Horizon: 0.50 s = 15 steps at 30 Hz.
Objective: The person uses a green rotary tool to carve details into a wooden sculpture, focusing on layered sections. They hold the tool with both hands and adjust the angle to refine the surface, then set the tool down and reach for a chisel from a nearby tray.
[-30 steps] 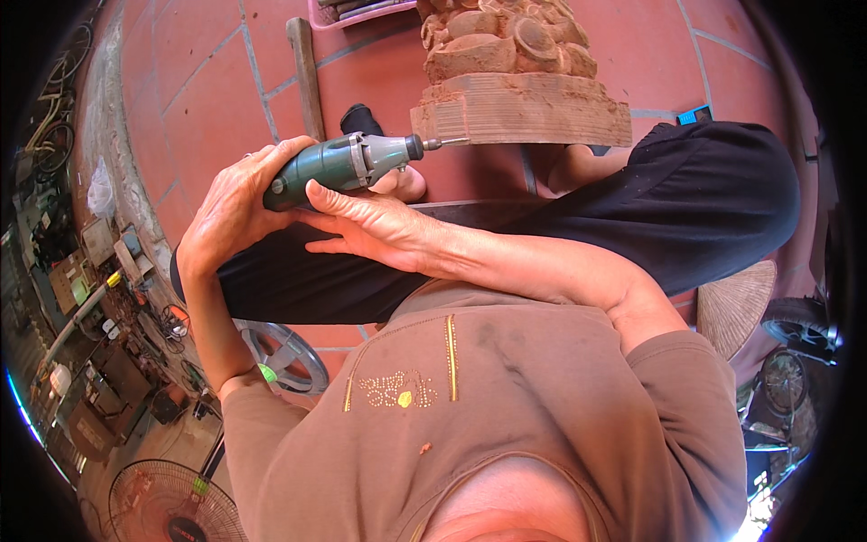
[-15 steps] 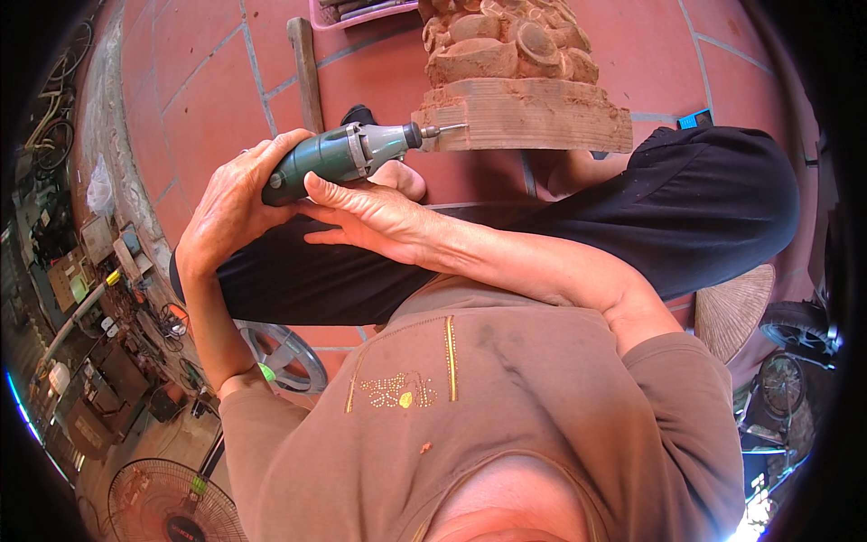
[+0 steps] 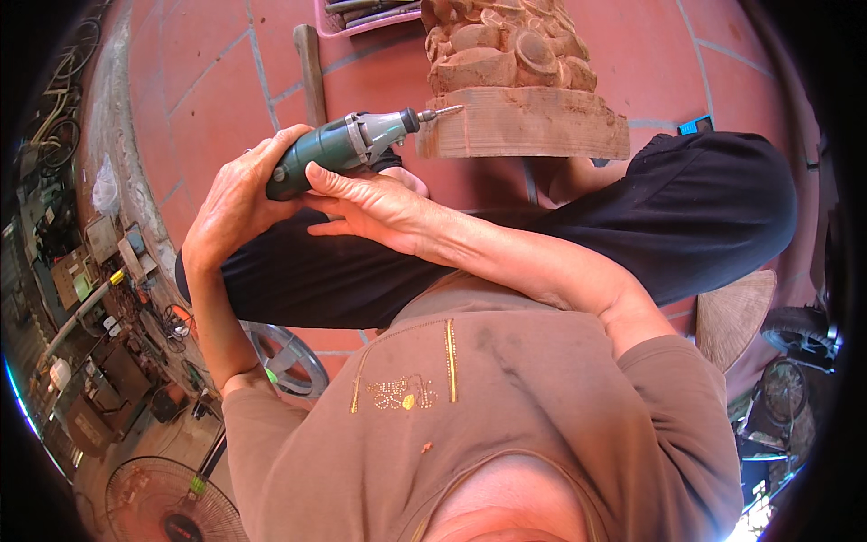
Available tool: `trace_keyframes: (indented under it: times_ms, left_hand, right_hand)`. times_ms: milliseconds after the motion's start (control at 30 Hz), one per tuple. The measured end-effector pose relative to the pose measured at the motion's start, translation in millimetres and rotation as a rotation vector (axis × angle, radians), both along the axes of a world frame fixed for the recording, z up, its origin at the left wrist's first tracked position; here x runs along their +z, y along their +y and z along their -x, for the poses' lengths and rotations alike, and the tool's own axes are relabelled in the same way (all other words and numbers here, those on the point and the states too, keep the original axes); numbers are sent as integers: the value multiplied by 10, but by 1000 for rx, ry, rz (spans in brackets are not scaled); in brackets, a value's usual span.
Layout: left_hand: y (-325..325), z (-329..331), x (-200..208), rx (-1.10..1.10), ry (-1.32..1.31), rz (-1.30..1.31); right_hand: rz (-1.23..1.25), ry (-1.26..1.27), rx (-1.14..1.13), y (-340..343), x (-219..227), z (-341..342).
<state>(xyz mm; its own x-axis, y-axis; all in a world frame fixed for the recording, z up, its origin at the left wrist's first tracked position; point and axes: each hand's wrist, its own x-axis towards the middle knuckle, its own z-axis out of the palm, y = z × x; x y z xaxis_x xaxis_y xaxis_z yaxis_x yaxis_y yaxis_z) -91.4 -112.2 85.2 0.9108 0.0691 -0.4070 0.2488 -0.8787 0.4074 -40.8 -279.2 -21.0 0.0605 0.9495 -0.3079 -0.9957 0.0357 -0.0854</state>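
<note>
A green and grey die grinder (image 3: 330, 152) lies across both my hands, its slim metal bit (image 3: 442, 112) pointing right and slightly upward. My left hand (image 3: 237, 199) wraps round the grinder's rear body. Below it, my right hand (image 3: 375, 206) has its thumb against the casing; some of its fingers reach behind the tool, partly hidden, the others loosely extended. At the front stands a carved wooden piece (image 3: 515, 59) on a thick flat base (image 3: 533, 122). The bit's tip overlaps the left end of that base in view; whether they touch I cannot tell.
Beyond my legs, a wooden-handled tool (image 3: 310, 72) lies on red floor tiles (image 3: 212, 68). A pink basket (image 3: 375, 23) holds several tools at the top. A small blue object (image 3: 694, 125) lies right of the carving. A fan (image 3: 172, 506) and clutter fill the lower left.
The grinder's bit has swung from nearly level to a slight upward tilt, its tip rising relative to the wooden base. Both hands keep about the same placement on the tool.
</note>
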Motion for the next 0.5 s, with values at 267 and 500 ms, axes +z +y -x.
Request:
trace_keyframes:
  times_ms: [267, 500]
  left_hand:
    - [-8, 3, 69, 5, -200, 45]
    - [107, 11, 250, 170, -282, 341]
  right_hand:
    - [18, -146, -14, 29, 6, -164]
    - [14, -329, -191, -16, 216, -647]
